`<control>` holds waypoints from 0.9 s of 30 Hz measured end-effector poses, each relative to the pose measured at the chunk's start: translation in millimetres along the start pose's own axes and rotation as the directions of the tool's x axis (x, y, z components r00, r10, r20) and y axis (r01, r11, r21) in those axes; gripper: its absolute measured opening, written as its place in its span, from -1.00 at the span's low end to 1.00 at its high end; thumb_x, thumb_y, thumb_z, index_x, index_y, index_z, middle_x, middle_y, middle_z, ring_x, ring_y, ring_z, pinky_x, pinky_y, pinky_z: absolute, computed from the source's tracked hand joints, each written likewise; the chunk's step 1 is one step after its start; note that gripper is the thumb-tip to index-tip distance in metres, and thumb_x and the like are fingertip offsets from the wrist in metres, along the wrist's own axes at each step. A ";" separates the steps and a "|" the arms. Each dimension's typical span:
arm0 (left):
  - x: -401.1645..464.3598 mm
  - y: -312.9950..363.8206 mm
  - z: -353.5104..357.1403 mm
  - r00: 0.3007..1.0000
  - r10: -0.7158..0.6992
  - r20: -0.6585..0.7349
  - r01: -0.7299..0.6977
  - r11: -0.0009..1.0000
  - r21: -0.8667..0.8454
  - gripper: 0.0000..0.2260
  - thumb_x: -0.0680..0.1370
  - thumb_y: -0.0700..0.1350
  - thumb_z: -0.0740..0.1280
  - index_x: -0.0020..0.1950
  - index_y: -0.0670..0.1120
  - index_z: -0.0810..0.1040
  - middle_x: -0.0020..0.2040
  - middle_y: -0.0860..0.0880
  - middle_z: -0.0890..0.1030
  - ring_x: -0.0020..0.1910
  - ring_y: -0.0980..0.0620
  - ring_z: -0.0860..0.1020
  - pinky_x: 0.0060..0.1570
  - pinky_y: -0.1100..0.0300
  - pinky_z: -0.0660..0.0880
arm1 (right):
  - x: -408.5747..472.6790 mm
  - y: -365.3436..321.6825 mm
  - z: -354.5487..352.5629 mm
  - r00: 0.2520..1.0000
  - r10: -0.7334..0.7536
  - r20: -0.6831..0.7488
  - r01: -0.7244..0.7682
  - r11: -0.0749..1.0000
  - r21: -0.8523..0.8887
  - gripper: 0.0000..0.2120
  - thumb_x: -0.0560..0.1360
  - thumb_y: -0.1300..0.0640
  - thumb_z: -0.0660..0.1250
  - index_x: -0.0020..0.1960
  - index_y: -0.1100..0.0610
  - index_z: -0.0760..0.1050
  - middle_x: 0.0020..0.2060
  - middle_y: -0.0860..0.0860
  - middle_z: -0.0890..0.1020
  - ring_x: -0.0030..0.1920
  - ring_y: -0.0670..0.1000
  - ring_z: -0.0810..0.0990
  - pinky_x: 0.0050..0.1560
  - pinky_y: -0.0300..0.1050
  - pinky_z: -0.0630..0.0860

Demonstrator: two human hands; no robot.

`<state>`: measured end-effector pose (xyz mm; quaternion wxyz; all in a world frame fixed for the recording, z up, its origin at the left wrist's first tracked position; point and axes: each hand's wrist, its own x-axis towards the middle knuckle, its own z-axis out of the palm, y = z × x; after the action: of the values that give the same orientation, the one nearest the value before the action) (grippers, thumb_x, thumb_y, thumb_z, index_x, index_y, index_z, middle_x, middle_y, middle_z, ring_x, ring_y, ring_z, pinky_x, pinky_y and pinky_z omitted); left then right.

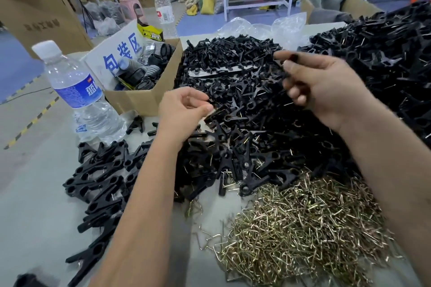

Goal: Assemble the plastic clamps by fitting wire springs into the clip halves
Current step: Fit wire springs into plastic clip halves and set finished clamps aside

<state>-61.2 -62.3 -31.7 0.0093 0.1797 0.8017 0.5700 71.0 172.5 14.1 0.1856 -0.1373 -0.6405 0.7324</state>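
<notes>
Clip halves (233, 105) lie in a thick black heap across the middle of the surface, with the brass-coloured wire springs (300, 223) piled near its front edge and finished clamps (100, 184) spread toward the left edge. Tangling looks like the main risk: the pieces interlock, so lifting one could drag neighbours off the heap, and a spring half-seated could snap loose under tension. The left hand (184, 112) hovers just over the heap, thumb and forefinger nearly closed in a pinch; whether they already have a small piece I cannot tell. The right hand (321, 84), raised above the heap, curls its fingers round a black clip piece (285, 70), the grip narrow and blurred.
</notes>
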 end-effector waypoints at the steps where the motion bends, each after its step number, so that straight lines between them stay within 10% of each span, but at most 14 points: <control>1: 11.9 -0.4 -4.8 0.998 -0.036 -0.061 0.042 0.993 0.112 -0.82 0.45 -0.24 0.58 -0.11 0.02 0.70 -0.25 0.04 0.72 -0.23 0.10 0.67 -0.15 0.13 0.61 | 12.8 -9.1 -1.4 0.992 -0.060 -0.110 0.045 0.990 -0.132 -0.81 0.58 0.22 0.45 0.17 0.10 0.71 -0.43 0.00 0.59 -0.51 -0.13 0.47 -0.53 -0.34 0.41; 7: 73.6 0.6 -9.0 0.998 -0.053 0.022 0.030 0.809 0.587 -0.72 0.51 -0.32 0.43 0.00 0.07 0.69 0.07 0.04 0.69 0.02 0.05 0.61 -0.12 0.22 0.53 | 70.4 -27.3 27.0 0.875 -0.448 -0.181 0.042 0.444 -0.895 -0.72 0.46 0.02 0.58 0.15 0.07 0.73 0.03 0.09 0.75 -0.10 -0.03 0.63 0.05 -0.24 0.51; 12: 97.9 -2.2 8.2 0.949 -0.168 0.267 -0.125 0.577 0.807 -0.64 0.47 -0.08 0.56 0.25 0.07 0.64 0.22 -0.04 0.64 0.20 -0.08 0.59 0.24 0.06 0.54 | 103.1 11.1 120.0 0.959 -0.172 0.226 0.270 0.310 -0.911 -0.81 0.48 0.21 0.52 0.07 0.02 0.73 0.08 0.04 0.74 0.01 0.02 0.69 0.17 -0.10 0.61; 17: 104.8 -6.8 8.3 0.969 -0.135 0.205 -0.089 0.585 0.806 -0.85 0.42 -0.21 0.49 -0.18 -0.05 0.55 -0.19 -0.05 0.60 -0.10 -0.15 0.60 -0.24 0.10 0.41 | 131.6 40.9 151.5 0.915 0.117 0.386 0.394 -0.055 -0.917 -0.56 0.44 0.09 0.58 0.26 0.15 0.59 0.10 0.13 0.68 0.10 0.18 0.64 0.06 0.01 0.60; 27: 99.0 -11.7 6.7 0.968 -0.152 0.201 -0.073 0.593 0.802 -0.90 0.45 -0.10 0.52 -0.19 0.03 0.62 0.01 -0.08 0.62 0.23 -0.19 0.45 0.23 -0.12 0.51 | 143.3 51.6 119.9 0.966 -0.062 0.252 0.259 0.292 -0.921 -0.72 0.47 0.34 0.40 0.02 0.02 0.75 -0.26 -0.07 0.57 -0.05 0.08 0.66 0.06 -0.06 0.64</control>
<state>-155.5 -30.0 -25.9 0.0402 0.2164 0.9681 0.1197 -114.6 124.6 -14.7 0.0876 -0.0926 -0.9709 0.2026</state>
